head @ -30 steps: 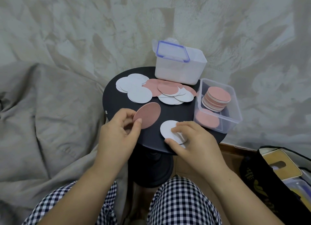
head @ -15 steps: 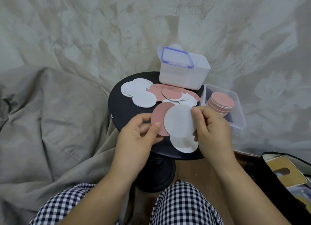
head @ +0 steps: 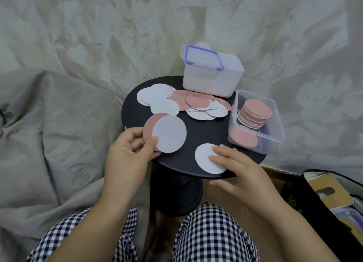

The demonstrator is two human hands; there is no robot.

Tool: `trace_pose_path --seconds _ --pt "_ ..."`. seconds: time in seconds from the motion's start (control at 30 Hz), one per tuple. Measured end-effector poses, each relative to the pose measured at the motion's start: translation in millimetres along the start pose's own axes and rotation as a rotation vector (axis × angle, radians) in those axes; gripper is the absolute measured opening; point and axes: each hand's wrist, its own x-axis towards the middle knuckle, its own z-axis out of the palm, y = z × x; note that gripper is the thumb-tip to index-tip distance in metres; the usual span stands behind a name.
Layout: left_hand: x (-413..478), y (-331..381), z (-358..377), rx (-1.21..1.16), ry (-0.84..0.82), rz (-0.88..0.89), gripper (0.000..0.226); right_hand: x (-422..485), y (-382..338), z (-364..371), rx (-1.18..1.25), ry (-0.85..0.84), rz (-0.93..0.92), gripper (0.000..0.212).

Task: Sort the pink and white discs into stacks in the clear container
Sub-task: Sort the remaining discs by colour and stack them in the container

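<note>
Your left hand (head: 127, 155) pinches a pink disc (head: 148, 126) and white disc (head: 170, 134) at the table's (head: 200, 132) 8 o'clock; your right hand (head: 239, 169), fingers flat, presses a second white disc (head: 205, 157) at 5. Slide it past the edge to grip it; the clear container (head: 280, 128) sits at 3.

Most of the pink disc (head: 148, 128) behind the white disc (head: 170, 134) in the left hand (head: 127, 159), second white disc (head: 203, 159) partly under the right hand (head: 235, 169), loose pile (head: 198, 106) hiding its lower discs (can't count them), black bag (head: 334, 203) cut off at right.
</note>
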Motion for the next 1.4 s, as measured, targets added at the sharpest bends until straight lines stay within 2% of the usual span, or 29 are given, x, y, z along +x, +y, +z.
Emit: trace_pose_path --seconds 0.1,0.27,0.4,0.57,0.63,0.8,0.97,1.07,1.17,1.3,1.4 --pt "-4 -3 2 -0.001 -0.031 -0.001 0.014 -3 -3 0 0.091 0.092 -0.031 0.036" --pt "-8 -2 10 -0.035 -0.122 -0.002 0.012 2 -25 -15 0.428 0.260 0.148 0.003" --pt "-14 -1 21 -0.052 -0.298 -0.024 0.010 17 -34 -16 0.601 0.386 0.297 0.010" --pt "-17 -3 31 -0.010 -0.440 -0.011 0.013 27 -42 -7 0.704 0.340 0.317 0.026" --pt "-17 -3 34 0.024 -0.459 0.009 0.021 26 -42 -4 0.711 0.370 0.322 0.028" --pt "-21 -3 48 0.118 -0.435 0.112 0.044 25 -40 -1 0.621 0.479 0.264 0.020" --pt "-17 -5 57 0.258 -0.321 0.232 0.036 26 -38 2 0.564 0.541 0.208 0.014" --pt "-13 -11 55 0.408 -0.312 0.292 0.030 26 -33 6 0.575 0.473 0.236 0.021" --pt "-12 -17 53 0.561 -0.355 0.378 0.027 26 -31 9 0.453 0.360 0.213 0.034" --pt "-17 -23 57 0.726 -0.339 0.498 0.048 26 -30 7 0.418 0.245 0.203 0.048" --pt "-19 -25 57 0.704 -0.323 0.539 0.051 27 -28 7 0.385 0.279 0.159 0.053"
